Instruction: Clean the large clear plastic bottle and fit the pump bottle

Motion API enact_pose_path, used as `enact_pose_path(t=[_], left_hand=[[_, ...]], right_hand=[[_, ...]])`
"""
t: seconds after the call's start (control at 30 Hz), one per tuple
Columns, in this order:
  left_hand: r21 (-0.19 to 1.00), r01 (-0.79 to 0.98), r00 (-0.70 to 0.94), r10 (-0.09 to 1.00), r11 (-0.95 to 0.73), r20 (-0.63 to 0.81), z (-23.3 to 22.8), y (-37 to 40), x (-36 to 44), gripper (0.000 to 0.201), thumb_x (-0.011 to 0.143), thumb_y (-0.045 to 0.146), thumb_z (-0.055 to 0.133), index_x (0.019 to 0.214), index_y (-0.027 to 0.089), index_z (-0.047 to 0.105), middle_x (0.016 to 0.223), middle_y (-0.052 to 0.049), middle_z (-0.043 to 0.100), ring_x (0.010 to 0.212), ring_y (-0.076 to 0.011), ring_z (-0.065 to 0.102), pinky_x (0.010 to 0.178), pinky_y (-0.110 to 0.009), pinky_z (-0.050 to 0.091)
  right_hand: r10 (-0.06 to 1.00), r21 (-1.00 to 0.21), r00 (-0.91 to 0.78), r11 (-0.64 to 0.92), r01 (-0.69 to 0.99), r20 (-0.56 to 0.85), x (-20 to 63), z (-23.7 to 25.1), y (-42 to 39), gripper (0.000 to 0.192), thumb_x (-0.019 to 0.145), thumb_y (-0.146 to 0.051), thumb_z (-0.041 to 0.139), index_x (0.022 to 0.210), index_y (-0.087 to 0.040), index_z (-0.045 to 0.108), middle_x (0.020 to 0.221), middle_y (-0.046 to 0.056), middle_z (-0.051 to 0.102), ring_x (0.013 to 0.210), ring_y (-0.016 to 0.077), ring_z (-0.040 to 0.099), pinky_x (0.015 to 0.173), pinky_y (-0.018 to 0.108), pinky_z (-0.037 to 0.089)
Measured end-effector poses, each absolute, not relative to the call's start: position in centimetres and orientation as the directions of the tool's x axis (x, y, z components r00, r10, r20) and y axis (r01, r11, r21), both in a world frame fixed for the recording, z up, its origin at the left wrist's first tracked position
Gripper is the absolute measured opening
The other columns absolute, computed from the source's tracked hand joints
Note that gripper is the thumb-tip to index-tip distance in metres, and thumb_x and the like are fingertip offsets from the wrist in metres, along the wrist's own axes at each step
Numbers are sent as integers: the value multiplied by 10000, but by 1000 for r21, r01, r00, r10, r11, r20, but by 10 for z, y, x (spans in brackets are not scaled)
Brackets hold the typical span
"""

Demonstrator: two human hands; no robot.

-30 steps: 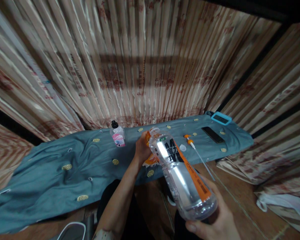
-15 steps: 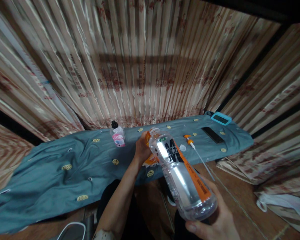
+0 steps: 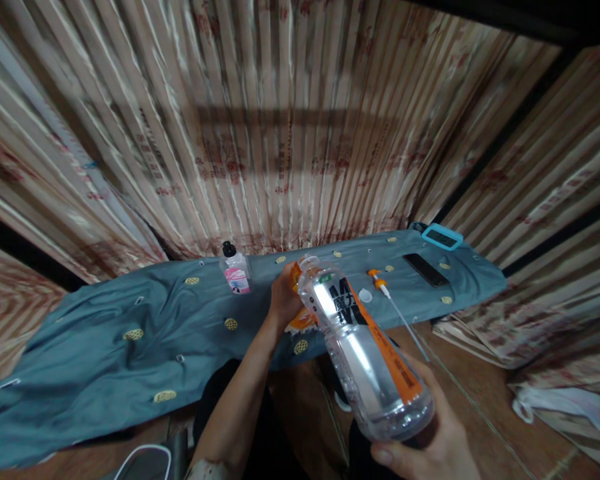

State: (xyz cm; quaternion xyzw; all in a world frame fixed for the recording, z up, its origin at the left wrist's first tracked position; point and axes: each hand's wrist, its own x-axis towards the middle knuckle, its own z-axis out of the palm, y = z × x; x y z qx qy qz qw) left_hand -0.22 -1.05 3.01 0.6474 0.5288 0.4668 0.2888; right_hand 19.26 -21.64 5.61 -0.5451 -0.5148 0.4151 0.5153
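Observation:
My right hand [image 3: 437,427] is wrapped round the base of a large clear plastic bottle [image 3: 363,353] with an orange and black label. The bottle is tilted, its uncapped-looking neck up and to the left, over an orange bottle [image 3: 303,321] that is mostly hidden behind it. My left hand [image 3: 284,297] is closed round the upper part of that orange bottle. Whether any liquid passes between the two I cannot tell. An orange pump head [image 3: 379,283] with a long white tube lies to the right on the cloth, beside a small clear cap [image 3: 365,295].
A clear bottle with a pink label and black cap [image 3: 237,272] stands left of my hands. A black phone [image 3: 425,270] and a blue-framed device [image 3: 443,237] lie at the right of the teal cloth [image 3: 100,333]. Patterned curtains [image 3: 290,133] hang behind.

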Motion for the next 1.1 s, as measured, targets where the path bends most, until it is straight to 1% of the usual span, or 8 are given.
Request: enact_pose_path(t=[0.13,0.27,0.37,0.53,0.7,0.83,1.0,1.1], left_hand=[[863,418,6,951,-283,309,31,-11,-2,366,785,319,695,1128,208,633,1106,-75,769,1037,-287,729,919,-407,571],[864,422,2,953,-275,302,30,-11,-3,348,774,310,701,1106,226,641,1121,-73,766,1054,-291,725,923,-395,570],[872,407,0,955,-272,298,29,-10,-3,357,755,298,713,1099,233,645,1091,-61,772,1029,-287,732,906,-377,575],[873,405,-3,954,-272,299,29,-10,-3,375,753,306,706,1109,214,637,1102,-76,768,1039,-294,727,921,-393,570],[873,398,3,952,-281,305,30,-10,-2,353,760,313,704,1093,216,641,1095,-73,769,1037,-290,728,922,-388,572],[874,397,-2,952,-281,307,31,-11,-2,366,767,325,704,1111,212,649,1130,-86,762,1056,-302,722,940,-418,566],[882,376,-18,949,-285,315,28,-9,-2,380,735,340,734,1085,211,664,1080,-81,773,1016,-312,731,921,-430,570],[891,363,-29,952,-273,303,26,-9,-2,418,716,335,751,1107,216,663,1073,-72,777,1008,-307,733,912,-414,573]], right_hand=[[987,-993,150,50,105,65,192,55,-216,971,537,-501,962,1372,-217,557,1234,111,764,1086,338,752,890,329,629],[992,-992,108,45,121,58,194,54,-216,971,551,-446,968,1390,-229,531,1252,97,759,1108,327,744,906,313,619],[992,-992,116,38,116,52,194,54,-216,969,545,-412,974,1385,-224,531,1253,95,760,1107,323,745,914,306,613],[985,-997,166,42,62,51,190,54,-218,957,542,-461,971,1365,-232,540,1251,86,758,1103,304,745,911,285,608],[994,-990,89,53,127,64,197,51,-218,954,582,-408,963,1396,-225,499,1310,102,730,1153,311,724,939,294,599],[995,-990,78,49,133,60,201,47,-218,962,595,-417,956,1408,-225,480,1289,101,736,1139,304,730,928,290,601],[979,-997,202,-2,76,13,187,46,-220,1058,518,-602,938,1396,-208,500,1247,117,748,1115,326,734,905,304,606],[966,-998,258,14,69,31,180,48,-220,1024,504,-659,915,1363,-245,542,1220,82,760,1092,318,741,903,304,604]])
